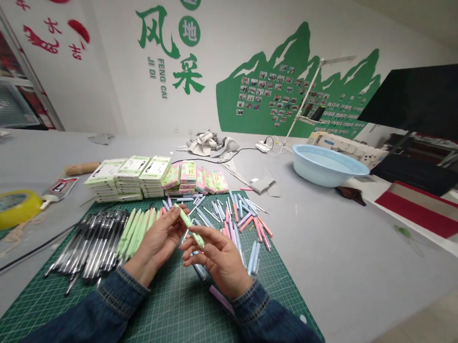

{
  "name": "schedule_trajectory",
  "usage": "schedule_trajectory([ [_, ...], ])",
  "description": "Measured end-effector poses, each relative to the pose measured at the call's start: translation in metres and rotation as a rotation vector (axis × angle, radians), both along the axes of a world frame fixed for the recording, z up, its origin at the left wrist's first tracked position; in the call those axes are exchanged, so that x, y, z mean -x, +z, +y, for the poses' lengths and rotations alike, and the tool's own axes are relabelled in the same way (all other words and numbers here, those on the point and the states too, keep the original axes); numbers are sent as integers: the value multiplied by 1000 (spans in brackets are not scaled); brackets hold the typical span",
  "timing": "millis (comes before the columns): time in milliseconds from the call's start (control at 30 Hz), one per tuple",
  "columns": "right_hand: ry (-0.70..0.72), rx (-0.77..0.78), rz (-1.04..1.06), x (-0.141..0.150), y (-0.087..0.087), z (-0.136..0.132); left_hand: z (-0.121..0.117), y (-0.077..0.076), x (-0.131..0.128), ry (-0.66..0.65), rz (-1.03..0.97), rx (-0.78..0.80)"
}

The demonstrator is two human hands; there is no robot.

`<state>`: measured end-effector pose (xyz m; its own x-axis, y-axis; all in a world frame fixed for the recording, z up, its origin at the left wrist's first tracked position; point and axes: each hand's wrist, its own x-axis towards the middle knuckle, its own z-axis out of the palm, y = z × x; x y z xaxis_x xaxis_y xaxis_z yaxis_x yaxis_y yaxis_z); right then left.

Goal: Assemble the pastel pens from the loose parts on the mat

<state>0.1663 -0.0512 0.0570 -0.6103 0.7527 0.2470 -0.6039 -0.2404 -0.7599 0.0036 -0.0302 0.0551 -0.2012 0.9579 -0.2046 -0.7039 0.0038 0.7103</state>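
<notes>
Between my two hands a light green pen [191, 226] is held at a slant above the green cutting mat [172, 314]. My left hand [164, 235] pinches its upper end, and my right hand [219, 257] grips its lower end with the fingertips. Left of my left hand lies a row of light green pens [134, 233], and beside them a heap of clear pens with black caps [94, 243]. Beyond my right hand, blue pens [253, 257], pink pens [264, 231] and thin white refills are scattered on the mat.
Stacked white-green boxes [132, 172] and pink-green boxes [189, 174] stand behind the pens. A yellow tape roll [6, 210] and a glue tube [59, 190] lie at left. At right are a blue basin [327, 168], a red box [422, 210] and a dark monitor [426, 99].
</notes>
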Motion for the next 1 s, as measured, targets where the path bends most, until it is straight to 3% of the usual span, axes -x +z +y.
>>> schedule_trajectory([
  [200,239,156,18,-6,-1,5,-4,13,6,-179,254,-142],
  [367,275,200,-61,-1,-12,7,-13,23,6,-276,513,-244],
  [600,-161,165,-128,23,-21,-10,-33,17,14,-91,834,-183],
  [667,-169,204,-152,26,-23,-12,-34,18,16,-123,872,-152],
  [867,-199,220,-122,21,-23,-6,-20,28,17,-441,720,-105],
  [933,-193,216,-119,19,-23,-3,-12,27,13,-423,710,-115],
  [1000,-205,212,-141,18,-23,0,-6,24,7,-323,719,-144],
])
